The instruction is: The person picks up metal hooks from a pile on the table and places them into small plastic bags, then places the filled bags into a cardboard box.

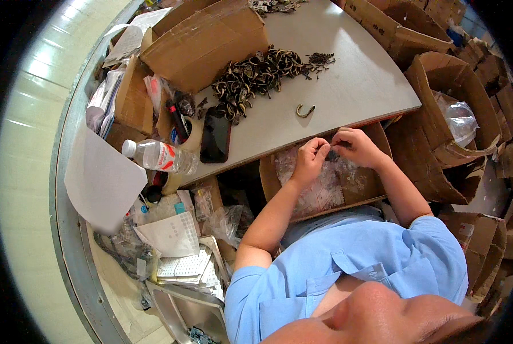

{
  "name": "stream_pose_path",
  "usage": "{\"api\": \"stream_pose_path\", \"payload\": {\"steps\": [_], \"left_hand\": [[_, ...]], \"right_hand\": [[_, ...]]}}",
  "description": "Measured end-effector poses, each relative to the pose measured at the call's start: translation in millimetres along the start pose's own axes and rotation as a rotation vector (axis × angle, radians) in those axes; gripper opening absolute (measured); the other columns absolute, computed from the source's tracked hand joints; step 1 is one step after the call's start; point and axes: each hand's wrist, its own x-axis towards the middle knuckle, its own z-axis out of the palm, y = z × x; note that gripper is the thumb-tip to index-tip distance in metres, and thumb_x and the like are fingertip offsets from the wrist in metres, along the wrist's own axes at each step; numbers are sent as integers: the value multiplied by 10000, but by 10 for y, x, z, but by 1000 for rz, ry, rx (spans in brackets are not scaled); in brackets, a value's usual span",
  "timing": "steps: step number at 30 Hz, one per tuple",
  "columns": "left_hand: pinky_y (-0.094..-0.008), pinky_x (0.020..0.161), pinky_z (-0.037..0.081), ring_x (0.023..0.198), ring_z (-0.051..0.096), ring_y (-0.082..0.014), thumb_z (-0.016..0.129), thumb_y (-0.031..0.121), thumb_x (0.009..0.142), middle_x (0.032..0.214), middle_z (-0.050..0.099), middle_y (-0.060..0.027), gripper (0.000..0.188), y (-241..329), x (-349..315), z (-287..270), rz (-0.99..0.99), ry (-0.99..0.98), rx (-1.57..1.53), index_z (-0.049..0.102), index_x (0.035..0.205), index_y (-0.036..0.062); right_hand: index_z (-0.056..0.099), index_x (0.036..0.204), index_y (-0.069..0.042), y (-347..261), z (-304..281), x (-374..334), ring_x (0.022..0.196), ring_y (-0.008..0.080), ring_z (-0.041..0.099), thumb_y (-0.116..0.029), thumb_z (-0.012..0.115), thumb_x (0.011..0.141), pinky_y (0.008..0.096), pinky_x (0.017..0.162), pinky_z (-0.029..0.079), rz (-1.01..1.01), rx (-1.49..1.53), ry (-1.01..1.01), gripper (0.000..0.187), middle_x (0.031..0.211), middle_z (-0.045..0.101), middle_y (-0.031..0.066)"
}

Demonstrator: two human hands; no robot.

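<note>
Clear plastic lies in an open cardboard box at the bench edge. Above it, the left hand and right hand nearly meet, fingers bent inward (how far closed, and on what, cannot be told). Beyond lies one curved piece, near a dark heap.

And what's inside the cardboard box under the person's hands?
Clear plastic bags lie in the cardboard box; the left hand and right hand hide some of it, and whatever is beneath the bags is covered.
</note>
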Motion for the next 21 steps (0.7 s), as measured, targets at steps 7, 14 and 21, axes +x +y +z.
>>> {"api": "stream_pose_path", "payload": {"steps": [7,14,21], "left_hand": [[-193,640,368,696,410,-43,548,265,921,760,489,42,225,-126,66,-43,14,-61,-178,556,891,42],[-221,668,410,717,482,-66,528,270,929,777,542,18,228,-121,76,-113,-85,-52,-414,558,879,50],[-248,655,431,692,499,-89,526,235,907,749,564,-7,209,-386,59,104,-138,-245,-126,566,870,33]], "right_hand": [[557,808,14,-35,-70,2,663,207,553,-62,598,746,321,613,456,42,26,-78,106,722,570,125],[558,803,4,-55,-225,57,647,87,458,-127,545,814,280,572,407,216,149,-338,132,630,505,27],[493,685,-87,-690,-610,959,570,68,360,-204,567,818,226,531,311,148,472,-268,192,610,393,-44]]}}
